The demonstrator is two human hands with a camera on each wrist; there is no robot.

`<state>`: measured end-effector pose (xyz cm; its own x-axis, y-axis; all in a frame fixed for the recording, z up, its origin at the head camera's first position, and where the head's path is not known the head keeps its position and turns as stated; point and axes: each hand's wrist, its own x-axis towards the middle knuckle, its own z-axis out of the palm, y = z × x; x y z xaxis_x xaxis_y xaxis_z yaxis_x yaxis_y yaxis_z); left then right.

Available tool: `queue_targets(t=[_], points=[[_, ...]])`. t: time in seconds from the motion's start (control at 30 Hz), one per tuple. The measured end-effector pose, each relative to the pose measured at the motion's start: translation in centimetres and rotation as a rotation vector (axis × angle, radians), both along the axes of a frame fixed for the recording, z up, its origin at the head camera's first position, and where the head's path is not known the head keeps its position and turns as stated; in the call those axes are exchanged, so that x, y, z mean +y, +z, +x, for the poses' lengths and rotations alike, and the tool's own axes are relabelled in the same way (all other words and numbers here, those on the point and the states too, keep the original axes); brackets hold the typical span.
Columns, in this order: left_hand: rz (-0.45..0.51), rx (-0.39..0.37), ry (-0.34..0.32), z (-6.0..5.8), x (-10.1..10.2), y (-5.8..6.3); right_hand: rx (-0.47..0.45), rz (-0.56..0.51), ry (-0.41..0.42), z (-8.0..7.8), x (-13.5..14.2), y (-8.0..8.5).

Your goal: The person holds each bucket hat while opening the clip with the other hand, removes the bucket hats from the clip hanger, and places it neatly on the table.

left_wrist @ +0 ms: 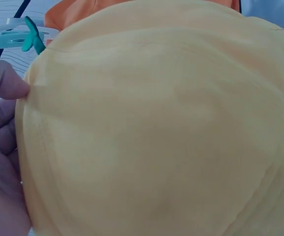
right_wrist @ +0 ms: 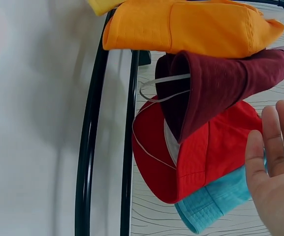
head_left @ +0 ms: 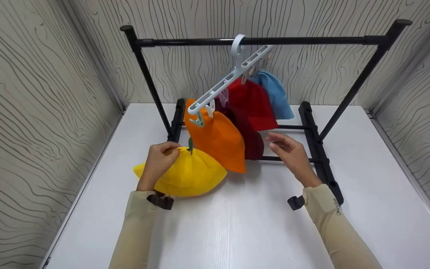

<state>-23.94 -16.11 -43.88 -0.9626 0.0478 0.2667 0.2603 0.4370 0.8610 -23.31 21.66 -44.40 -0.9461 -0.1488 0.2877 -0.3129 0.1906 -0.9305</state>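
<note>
My left hand [head_left: 159,163] pinches a yellow bucket hat [head_left: 190,175] near the top of its crown, beside a small green stem [head_left: 190,145]. The hat's brim spreads downward, and in the left wrist view its cloth fills most of the picture. Just above it, a pale green clip [head_left: 199,120] hangs from the near end of a white hanger [head_left: 215,89]. An orange hat [head_left: 218,140] hangs close behind the yellow one from a white clip [head_left: 210,108]. Empty, my right hand [head_left: 293,155] is raised beside a maroon hat [head_left: 250,138], fingers extended.
A black rack [head_left: 312,40] carries the hanger on its top bar, and its feet stand on a white table [head_left: 215,239]. Farther back hang a red hat [head_left: 252,104] and a light blue hat [head_left: 276,95]. Thin straps [right_wrist: 154,157] dangle under the hats. Patterned panels [head_left: 24,112] enclose the table.
</note>
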Motion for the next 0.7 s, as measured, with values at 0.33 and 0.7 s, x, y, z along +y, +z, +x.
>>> queue_targets(t=[0.33, 0.7], points=[[-0.019, -0.007, 0.072, 0.0, -1.8, 0.4, -0.006, -0.006, -0.015, 0.0, 0.0, -0.4], [-0.002, -0.06, 0.15, 0.5, -3.8, 0.6, 0.011, -0.016, -0.001, 0.0, 0.0, -0.6]])
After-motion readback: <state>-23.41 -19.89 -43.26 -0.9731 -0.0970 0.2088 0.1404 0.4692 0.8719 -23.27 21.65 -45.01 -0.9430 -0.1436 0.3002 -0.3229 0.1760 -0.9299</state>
